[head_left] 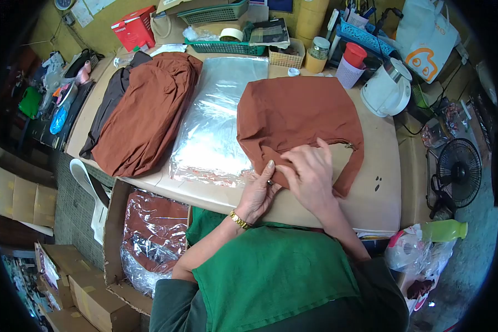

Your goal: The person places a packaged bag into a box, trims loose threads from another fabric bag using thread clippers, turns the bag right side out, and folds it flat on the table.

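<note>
A folded rust-brown garment (301,108) lies on the table in front of me, a metal zip pull showing near its lower right edge. My left hand (258,191), with a ring and a gold watch, is closed on the garment's near edge, thumb on top. Just right of it, my right hand (310,171) pinches the same edge between thumb and forefinger, its other fingers raised. Beside the garment lies a stack of clear plastic bags (216,122). Further left rests a pile of rust-brown garments (149,110), with a dark grey cloth (109,105) along its far-left side.
An open carton (113,243) below the table's left side holds bagged brown garments (155,227). Along the back stand green baskets (227,48), a jar (317,54), a red cup (354,55) and a white kettle (386,88). A black fan (458,171) is at right.
</note>
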Available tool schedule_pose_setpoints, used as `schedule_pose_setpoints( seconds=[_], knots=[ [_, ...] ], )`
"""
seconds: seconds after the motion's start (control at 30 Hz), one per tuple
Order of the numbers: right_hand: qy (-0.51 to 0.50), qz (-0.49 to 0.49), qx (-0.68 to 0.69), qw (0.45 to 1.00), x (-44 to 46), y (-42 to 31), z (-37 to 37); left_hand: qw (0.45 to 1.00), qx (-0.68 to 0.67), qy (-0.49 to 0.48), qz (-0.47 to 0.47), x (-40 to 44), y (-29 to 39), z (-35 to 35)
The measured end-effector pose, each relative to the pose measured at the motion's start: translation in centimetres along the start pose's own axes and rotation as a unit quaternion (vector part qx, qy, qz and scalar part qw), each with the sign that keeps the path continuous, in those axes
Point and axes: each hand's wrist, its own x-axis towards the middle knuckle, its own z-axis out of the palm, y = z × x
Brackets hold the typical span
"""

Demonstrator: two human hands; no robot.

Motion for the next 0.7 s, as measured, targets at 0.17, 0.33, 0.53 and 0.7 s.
schedule_pose_setpoints(
  seconds=[0.17,0.33,0.53,0.7],
  knots=[
    [-0.018,-0.044,-0.037,0.998,0.2,0.9,2.6,0.99,-0.124,-0.061,-0.017,-1.5,1.2,2.3],
    [-0.009,-0.019,-0.024,1.0,-0.2,1.6,3.8,0.976,-0.141,-0.162,-0.046,-0.6,-0.3,-1.2],
    [0.043,-0.001,0.016,0.999,-0.5,2.2,4.1,0.996,-0.074,-0.033,-0.024,0.0,-0.9,-1.4],
    [0.018,0.079,0.094,0.992,-0.9,1.4,3.7,0.99,-0.14,-0.013,-0.003,-0.4,-0.4,-0.1]
  ],
)
